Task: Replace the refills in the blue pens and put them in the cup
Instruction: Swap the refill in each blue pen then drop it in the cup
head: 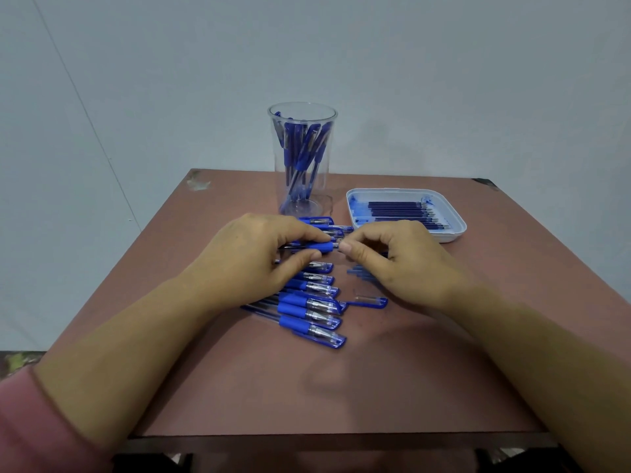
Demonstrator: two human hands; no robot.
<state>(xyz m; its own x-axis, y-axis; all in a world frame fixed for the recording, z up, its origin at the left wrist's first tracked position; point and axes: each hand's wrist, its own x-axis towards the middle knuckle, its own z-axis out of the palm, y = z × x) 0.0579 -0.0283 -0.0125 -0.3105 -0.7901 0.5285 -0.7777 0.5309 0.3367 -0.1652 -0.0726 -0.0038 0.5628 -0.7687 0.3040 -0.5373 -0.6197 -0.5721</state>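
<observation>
The step in hand looks like opening one pen for its refill swap. The left hand (252, 257) has its grip clamped on a blue pen (321, 247), fingers and thumb curled round the rubber sleeve, and holds it level just above the row of pens (314, 305) on the bench (341, 387). The right hand (392, 261) pinches the pen's front end between thumb and forefinger, its grip closed there. The next move probably calls for twisting or pulling that end free while the left hand holds the barrel steady, then reaching for a fresh refill.

The refills (406, 211) lie side by side in the white tray (447, 235), at the right of the bench beyond the hands. The clear cup (319, 196) stands upright at the far edge and already holds several finished pens (302, 155). A loose cap (370, 303) lies beside the row.

The right fingers hide the tip, so I cannot tell whether they hold the nose piece or the refill itself. The left hand covers part of the row, and something blue under the right palm is too blurred to name
</observation>
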